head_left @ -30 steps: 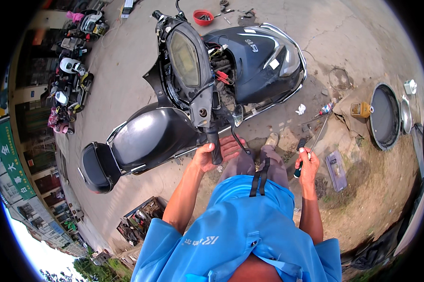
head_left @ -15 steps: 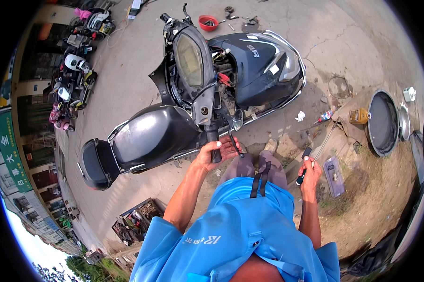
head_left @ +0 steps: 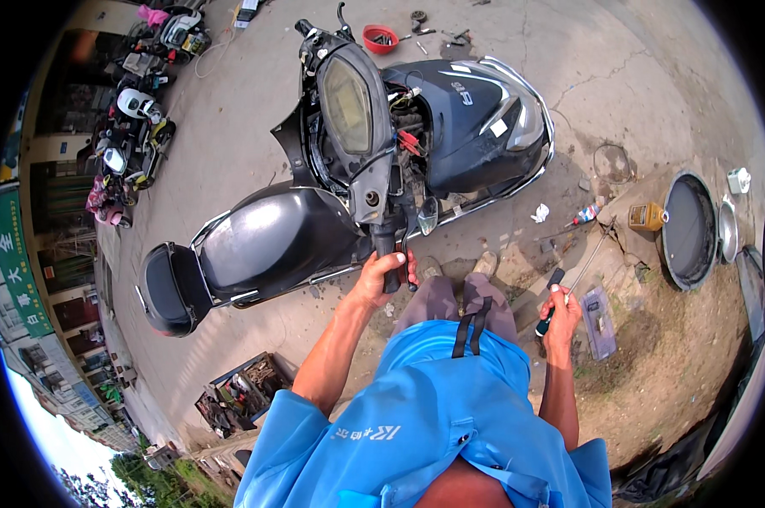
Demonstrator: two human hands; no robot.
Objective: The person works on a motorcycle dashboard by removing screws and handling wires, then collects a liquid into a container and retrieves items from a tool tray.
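A dark scooter [head_left: 467, 106] stands in front of me with its front panels partly removed and red wires showing behind the display [head_left: 347, 106]. My left hand [head_left: 374, 278] closes round the handlebar grip [head_left: 390, 250], thumb on the grip and fingers on the black brake lever [head_left: 411, 278], which lies close to the grip. Out to the right, my right hand [head_left: 562, 315] is closed on a long-shafted screwdriver [head_left: 587, 264], its dark green handle showing below the fist. A black-handled tool [head_left: 555, 277] sticks out of the same hand; its other end is hidden.
On the ground at right are a grey plastic tray [head_left: 600, 326], a yellow jug [head_left: 645, 217] and a large black basin [head_left: 687, 229]. A red bowl [head_left: 380, 39] holds small parts beyond the scooter. A crate of tools [head_left: 243, 394] sits lower left. Parked scooters [head_left: 137, 127] line the far left.
My left fingers have curled from spread to closed, and the brake lever has come in toward the grip. The right hand has hardly moved and still holds the screwdriver.
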